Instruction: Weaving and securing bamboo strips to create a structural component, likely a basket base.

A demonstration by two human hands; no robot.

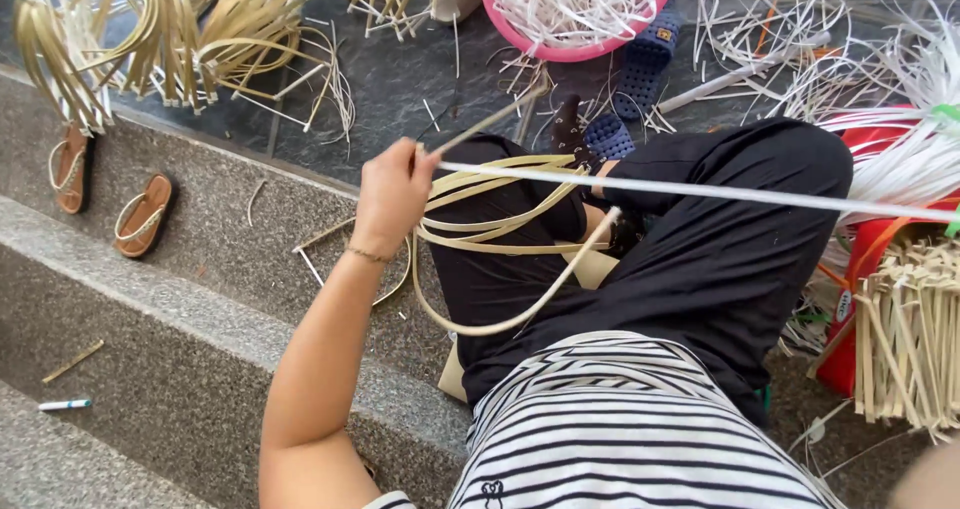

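My left hand (393, 195) is raised over my lap, its fingers closed around the end of a long white strip (700, 191) that runs taut to the right edge of the view. From the same grip hang several loops of flat tan strips (500, 231), draped over my black trousers (720, 259). A thin tan stick (492, 119) pokes up and right from the fist. My right hand is out of sight; only a blurred patch shows at the bottom right corner.
I sit on grey stone steps (150, 309). Brown sandals (143, 215) and a marker pen (64, 405) lie on them. A pink basin (570, 51) of white strips, blue sandals (648, 51), tan coils (150, 29), a red container (868, 254) and bundled sticks (910, 334) surround me.
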